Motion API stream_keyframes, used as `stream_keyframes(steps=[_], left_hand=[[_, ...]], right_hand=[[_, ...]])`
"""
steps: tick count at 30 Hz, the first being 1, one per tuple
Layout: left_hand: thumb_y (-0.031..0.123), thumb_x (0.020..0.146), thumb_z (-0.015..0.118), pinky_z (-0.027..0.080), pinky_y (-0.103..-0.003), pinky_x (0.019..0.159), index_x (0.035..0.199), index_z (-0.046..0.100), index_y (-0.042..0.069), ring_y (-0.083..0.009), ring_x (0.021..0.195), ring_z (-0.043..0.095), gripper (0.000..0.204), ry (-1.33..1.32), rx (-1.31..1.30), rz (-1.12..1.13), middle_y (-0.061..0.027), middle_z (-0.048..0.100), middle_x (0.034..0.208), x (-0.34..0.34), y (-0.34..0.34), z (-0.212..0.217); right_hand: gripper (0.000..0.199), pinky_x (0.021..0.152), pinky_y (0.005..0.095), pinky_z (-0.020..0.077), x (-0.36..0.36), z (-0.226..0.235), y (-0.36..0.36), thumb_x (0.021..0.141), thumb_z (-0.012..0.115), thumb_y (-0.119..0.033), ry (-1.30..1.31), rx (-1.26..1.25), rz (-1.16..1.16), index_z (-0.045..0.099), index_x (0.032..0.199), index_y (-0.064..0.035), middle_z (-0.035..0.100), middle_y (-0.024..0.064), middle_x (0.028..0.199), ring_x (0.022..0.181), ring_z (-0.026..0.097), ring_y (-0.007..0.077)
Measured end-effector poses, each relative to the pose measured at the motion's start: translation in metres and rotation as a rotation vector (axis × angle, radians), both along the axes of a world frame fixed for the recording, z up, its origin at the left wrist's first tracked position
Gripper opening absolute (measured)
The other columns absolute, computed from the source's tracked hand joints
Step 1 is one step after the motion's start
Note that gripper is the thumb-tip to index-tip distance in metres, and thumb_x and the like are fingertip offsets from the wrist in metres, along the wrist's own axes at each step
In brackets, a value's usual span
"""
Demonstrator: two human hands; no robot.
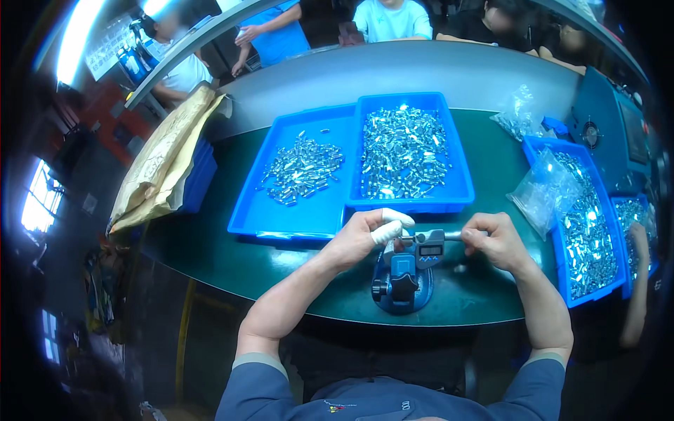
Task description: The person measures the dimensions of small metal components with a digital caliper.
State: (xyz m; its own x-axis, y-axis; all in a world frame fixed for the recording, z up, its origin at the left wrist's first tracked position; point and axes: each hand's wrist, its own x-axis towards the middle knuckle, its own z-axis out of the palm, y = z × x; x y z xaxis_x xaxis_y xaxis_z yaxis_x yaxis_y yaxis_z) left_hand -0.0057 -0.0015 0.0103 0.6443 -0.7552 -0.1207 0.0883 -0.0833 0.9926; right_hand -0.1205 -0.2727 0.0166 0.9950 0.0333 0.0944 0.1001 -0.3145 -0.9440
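Observation:
A digital micrometer (430, 247) with a small display is clamped in a blue stand (404, 284) near the table's front edge. My left hand (359, 240) is at its measuring jaws, with white covers on thumb and forefinger. Those fingers pinch a small shiny metal part (408, 239), mostly hidden by them. On the other side, my right hand (497, 241) has its fingers closed round the end of the micrometer's thimble (453, 236). Behind the hands, a blue tray (246, 217) carries a loose pile of small metal parts. A fuller blue tray (414, 205) overlaps its right side.
Another blue tray of metal parts (562, 270) stands at the right, with clear plastic bags (547, 193) against it. Farther right, another person's arm (637, 281) reaches to a smaller tray. Brown paper (158, 158) covers blue bins at left. A grey partition (309, 81) edges the table's back.

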Motion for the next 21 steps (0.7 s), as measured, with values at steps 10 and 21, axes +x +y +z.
stream_keyframes(steps=[10,21], left_hand=[[0.029,0.098,0.059,0.05,-0.029,0.076,0.118,0.065,0.006,-0.0109,0.084,0.062,0.031,-0.006,-0.01,-0.038,-0.0037,0.067,0.093,-0.0007,0.0008,0.0015],[0.028,0.099,0.059,0.049,-0.027,0.074,0.117,0.066,0.006,-0.0112,0.086,0.063,0.029,0.008,-0.028,-0.025,-0.0042,0.067,0.095,-0.0005,0.0017,0.0016]], right_hand=[[0.026,0.057,0.0242,0.0457,-0.0035,-0.0026,0.0012,0.09,0.068,-0.024,-0.007,-0.022,-0.01,0.069,0.082,0.0009,0.066,0.0045,0.066,0.062,0.062,0.01],[0.027,0.058,0.0242,0.0448,-0.0016,-0.0047,0.0006,0.089,0.069,-0.025,-0.024,-0.005,-0.005,0.069,0.081,0.0008,0.065,0.0045,0.064,0.062,0.062,0.0096]])
